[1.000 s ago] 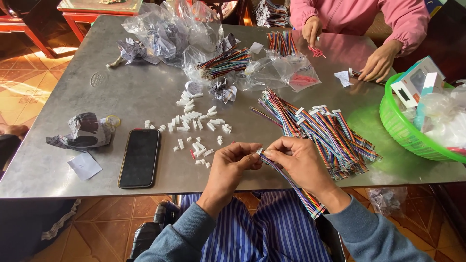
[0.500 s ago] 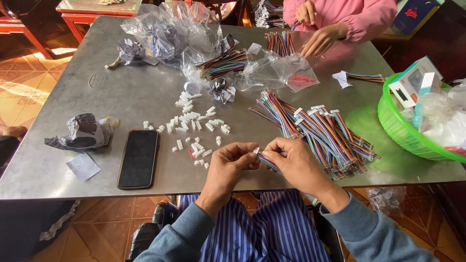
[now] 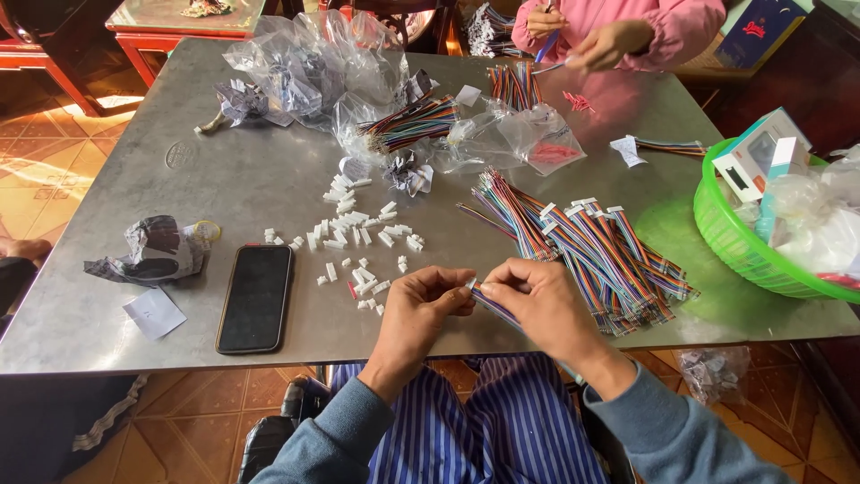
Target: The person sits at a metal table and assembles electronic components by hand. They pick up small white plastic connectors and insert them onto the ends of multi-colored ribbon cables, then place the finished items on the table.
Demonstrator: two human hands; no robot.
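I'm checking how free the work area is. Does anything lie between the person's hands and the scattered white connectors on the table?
Nothing visible does. The left hand and right hand pinch a ribbon cable at the table's near edge, and the white connectors lie just beyond the left hand on bare metal. The phone lies off to the left.

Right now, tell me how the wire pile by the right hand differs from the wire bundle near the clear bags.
The wire pile lies bare and fanned out wide; the wire bundle is smaller, tighter and half inside a clear bag. The pile shows white connectors; on the bundle I cannot tell. Both are multicoloured ribbon wires on the grey table.
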